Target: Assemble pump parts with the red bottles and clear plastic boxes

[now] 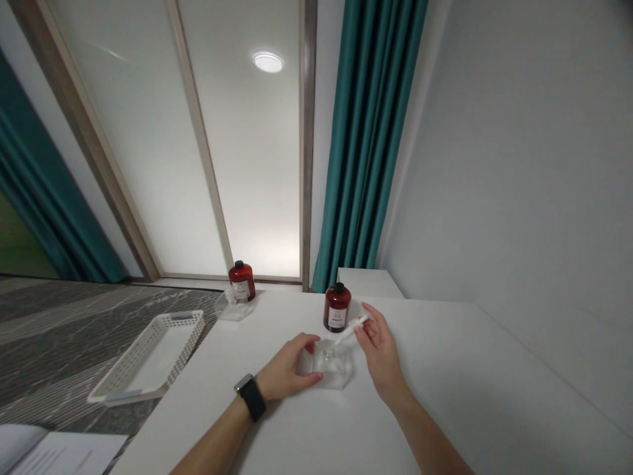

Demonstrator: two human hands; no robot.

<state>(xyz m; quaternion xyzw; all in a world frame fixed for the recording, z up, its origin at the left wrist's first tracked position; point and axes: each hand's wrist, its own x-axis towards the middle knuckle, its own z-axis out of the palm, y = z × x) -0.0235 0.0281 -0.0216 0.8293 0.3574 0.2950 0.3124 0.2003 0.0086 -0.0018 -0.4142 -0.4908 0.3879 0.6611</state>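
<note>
My left hand [291, 369], with a dark watch on its wrist, curls its thumb and fingers around the left side of a clear plastic tray [339, 379] on the white table. Above that tray, my right hand [378, 353] pinches a slim white stick-like piece [350, 328], tilted with its lower end toward the tray. I cannot make out its exact kind. Just behind stands a red-brown bottle [337, 307] with a black cap and a white label, upright and apart from both hands.
A second red-brown bottle [242, 280] stands at the table's far left corner beside clear plastic packaging [236, 310]. Left of the table [445, 396] lies a white perforated basket [182, 356], with open printed pages [74, 448] nearer me. A wall [534, 165] rises on the right.
</note>
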